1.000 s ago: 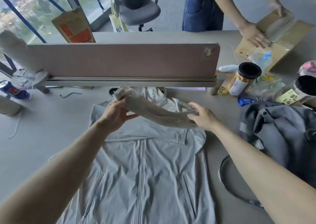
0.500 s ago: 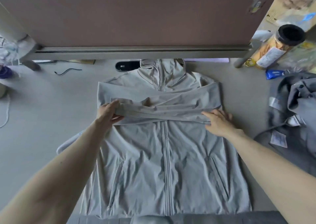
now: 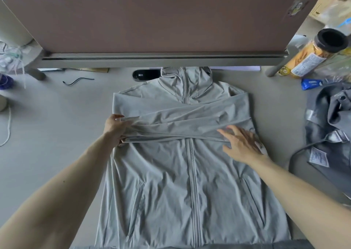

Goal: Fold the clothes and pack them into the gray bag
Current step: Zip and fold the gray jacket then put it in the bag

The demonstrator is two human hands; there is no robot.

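A light grey zip-up hooded jacket (image 3: 190,182) lies flat, front up, on the desk, hood toward the divider. Both sleeves are folded across its chest, one over the other. My left hand (image 3: 114,128) grips the cuff end of the upper sleeve (image 3: 171,127) at the jacket's left edge. My right hand (image 3: 242,144) rests flat, fingers spread, on the sleeve near the right edge. The gray bag (image 3: 330,127) lies crumpled at the right, with a strap and a white label showing.
A brown desk divider (image 3: 152,21) stands just behind the hood. A black case (image 3: 145,75) and a black cable (image 3: 77,81) lie near it. A black-lidded jar (image 3: 313,55) and a blue packet (image 3: 311,83) sit at back right. Another person's hand shows top right.
The sleeve was held up in the air between both hands; it now lies across the chest. My right hand has let go and flattened onto it. The view has tilted down.
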